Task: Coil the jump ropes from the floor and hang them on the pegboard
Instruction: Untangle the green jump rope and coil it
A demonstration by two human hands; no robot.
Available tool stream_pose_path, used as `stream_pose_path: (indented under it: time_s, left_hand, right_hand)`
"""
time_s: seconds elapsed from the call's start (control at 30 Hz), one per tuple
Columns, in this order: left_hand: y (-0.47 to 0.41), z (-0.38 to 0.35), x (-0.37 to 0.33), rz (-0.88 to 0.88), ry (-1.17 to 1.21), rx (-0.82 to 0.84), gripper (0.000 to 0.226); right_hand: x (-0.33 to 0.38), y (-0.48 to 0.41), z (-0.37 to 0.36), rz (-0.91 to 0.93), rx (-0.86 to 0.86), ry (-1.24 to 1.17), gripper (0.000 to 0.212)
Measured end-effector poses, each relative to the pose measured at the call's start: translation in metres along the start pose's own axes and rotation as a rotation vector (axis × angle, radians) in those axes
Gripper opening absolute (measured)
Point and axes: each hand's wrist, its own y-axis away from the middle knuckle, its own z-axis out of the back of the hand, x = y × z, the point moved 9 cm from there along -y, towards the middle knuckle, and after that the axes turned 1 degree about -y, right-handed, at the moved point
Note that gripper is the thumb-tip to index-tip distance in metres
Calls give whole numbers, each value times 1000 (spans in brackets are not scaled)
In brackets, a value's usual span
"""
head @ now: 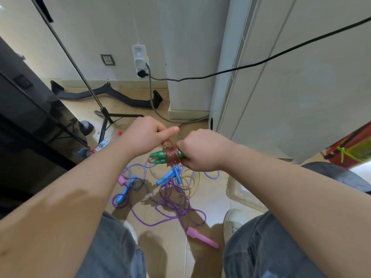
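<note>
Left hand (144, 135): centre of the frame, forearm reaching in from the lower left; fingers curled, thumb stretched out to the right, pinching a loose loop of the red-brown rope (171, 156).
Right hand (200, 151): just right of the left one, nearly touching it; fingers wrapped tightly round the butt ends of the green handles (158, 158).
Green handles: two, side by side, held level above the floor (208, 199), tapered tips pointing left.
Red-brown rope: glossy, translucent, wound in close turns round the middle of both handles.
Ropes on the floor: below the hands, a tangled heap between the knees.
Purple rope (170, 209): clear, thin plastic, in loose loops; a pink handle (201, 240) lies at lower centre.
Striped rope (147, 189): braided, purple and white.
Blue handles (169, 175): smooth plastic, under the hands, with a thin yellowish cord beside them.
Bottle (106, 143): clear plastic, red cap, lying on its side at left; contents cannot be told.
Jeans (261, 247): grey-blue denim, both knees along the bottom edge.
</note>
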Motion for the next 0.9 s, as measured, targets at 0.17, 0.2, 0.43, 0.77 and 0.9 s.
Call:
stream_pose_path:
  time_s: [0.17,0.2,0.43,0.77,0.9]
  left_hand:
    - [9,-10,-3,170,623,101,32]
    - [11,-15,-4,224,753,152,29]
    - [19,-32,4,501,1114,293,29]
    - [15,-22,9,441,1180,156,23]
    - [9,-10,10,308,961,11,10]
  right_hand:
    - [-18,5,14,-98,-140,-245,18]
    - [-23,7,18,-127,-173,-262,16]
    - [-45,12,30,-308,-283,-161,16]
    - [-48,5,11,-285,-147,-98,54]
    - [-52,3,6,-310,-120,-402,78]
